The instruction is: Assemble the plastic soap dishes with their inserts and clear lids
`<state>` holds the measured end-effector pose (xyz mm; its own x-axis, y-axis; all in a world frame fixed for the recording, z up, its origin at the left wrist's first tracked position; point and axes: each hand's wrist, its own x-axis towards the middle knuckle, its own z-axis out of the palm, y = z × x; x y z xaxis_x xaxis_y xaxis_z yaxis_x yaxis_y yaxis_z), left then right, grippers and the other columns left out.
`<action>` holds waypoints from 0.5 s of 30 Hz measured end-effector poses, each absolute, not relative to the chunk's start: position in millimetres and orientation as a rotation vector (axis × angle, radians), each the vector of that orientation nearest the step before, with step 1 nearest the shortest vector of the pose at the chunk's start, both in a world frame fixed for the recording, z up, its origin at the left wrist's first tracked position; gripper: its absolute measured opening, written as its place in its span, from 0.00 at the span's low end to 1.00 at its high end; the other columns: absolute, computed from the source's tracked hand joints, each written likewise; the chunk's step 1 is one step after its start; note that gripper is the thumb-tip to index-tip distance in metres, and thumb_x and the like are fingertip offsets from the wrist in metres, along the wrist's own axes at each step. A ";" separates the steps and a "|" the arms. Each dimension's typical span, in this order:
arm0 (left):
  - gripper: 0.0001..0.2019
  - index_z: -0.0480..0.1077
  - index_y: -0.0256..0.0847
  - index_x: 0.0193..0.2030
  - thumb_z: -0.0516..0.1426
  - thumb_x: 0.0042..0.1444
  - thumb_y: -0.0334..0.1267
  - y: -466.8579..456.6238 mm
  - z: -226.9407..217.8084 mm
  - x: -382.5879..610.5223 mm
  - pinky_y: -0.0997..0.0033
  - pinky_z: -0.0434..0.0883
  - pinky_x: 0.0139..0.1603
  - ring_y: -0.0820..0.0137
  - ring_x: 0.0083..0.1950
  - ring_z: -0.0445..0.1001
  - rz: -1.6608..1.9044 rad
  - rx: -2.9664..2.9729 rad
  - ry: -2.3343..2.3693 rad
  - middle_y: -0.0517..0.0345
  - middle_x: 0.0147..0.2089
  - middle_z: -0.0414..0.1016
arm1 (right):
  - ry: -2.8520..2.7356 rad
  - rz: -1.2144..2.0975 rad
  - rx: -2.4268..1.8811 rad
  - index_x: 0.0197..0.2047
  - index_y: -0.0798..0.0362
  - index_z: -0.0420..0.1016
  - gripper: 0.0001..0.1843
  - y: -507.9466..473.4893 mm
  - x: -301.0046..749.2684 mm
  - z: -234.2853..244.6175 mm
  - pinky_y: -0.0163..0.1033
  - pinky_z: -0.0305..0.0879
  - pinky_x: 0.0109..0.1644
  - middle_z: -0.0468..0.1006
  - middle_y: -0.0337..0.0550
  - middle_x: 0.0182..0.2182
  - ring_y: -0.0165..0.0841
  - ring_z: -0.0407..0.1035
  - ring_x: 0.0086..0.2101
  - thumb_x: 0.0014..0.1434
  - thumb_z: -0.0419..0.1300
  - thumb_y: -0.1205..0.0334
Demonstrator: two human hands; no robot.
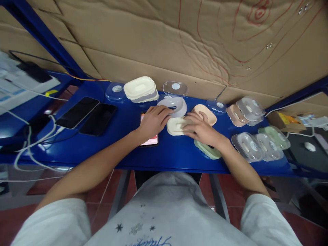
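Note:
My left hand (153, 120) and my right hand (199, 128) both rest on a cream oval soap dish (174, 125) at the middle of the blue table (102, 150). The fingers of both hands curl round the dish's ends. A white oval dish (175, 104) lies just behind it, a peach dish (206, 112) behind my right hand and a green dish (208, 150) under my right wrist. A phone with a lit pink screen (150, 140) lies beneath my left wrist.
A stack of cream dishes (140, 89) and clear lids (115, 91) (175, 88) stand at the back. More lidded dishes (258, 145) crowd the right end. Two dark phones (88, 116) and white cables (33, 141) lie left. A cardboard wall (179, 37) rises behind.

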<state>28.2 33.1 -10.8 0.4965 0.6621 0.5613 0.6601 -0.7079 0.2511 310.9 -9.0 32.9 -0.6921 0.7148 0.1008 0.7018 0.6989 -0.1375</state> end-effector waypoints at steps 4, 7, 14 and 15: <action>0.16 0.75 0.39 0.63 0.50 0.77 0.35 27.6 -8.6 30.1 0.52 0.72 0.63 0.54 0.66 0.76 0.975 2.774 1.072 0.41 0.65 0.78 | -2.627 0.206 -1.166 0.63 0.44 0.80 0.19 -17.4 323.6 38.6 0.59 0.55 0.76 0.74 0.50 0.69 0.47 0.64 0.71 0.78 0.55 0.49; 0.14 0.78 0.41 0.57 0.55 0.77 0.43 13.6 -4.6 33.2 0.51 0.71 0.62 0.53 0.60 0.79 0.816 2.918 0.907 0.44 0.59 0.81 | -2.435 0.068 -1.479 0.66 0.47 0.77 0.22 -7.9 346.6 40.6 0.61 0.62 0.71 0.76 0.55 0.67 0.52 0.68 0.68 0.76 0.57 0.47; 0.11 0.78 0.40 0.59 0.61 0.73 0.36 -4.4 -16.5 40.6 0.59 0.72 0.59 0.58 0.55 0.81 0.431 3.050 0.614 0.47 0.56 0.83 | -2.391 0.085 -1.804 0.56 0.49 0.85 0.16 7.1 370.2 35.8 0.54 0.72 0.57 0.86 0.51 0.56 0.52 0.80 0.54 0.75 0.57 0.56; 0.12 0.77 0.40 0.60 0.60 0.73 0.33 -3.8 -18.0 41.2 0.59 0.72 0.60 0.59 0.56 0.81 0.443 3.042 0.582 0.48 0.56 0.82 | -2.399 0.107 -1.728 0.56 0.49 0.85 0.17 3.4 369.5 40.2 0.53 0.73 0.56 0.86 0.50 0.55 0.50 0.81 0.53 0.75 0.55 0.57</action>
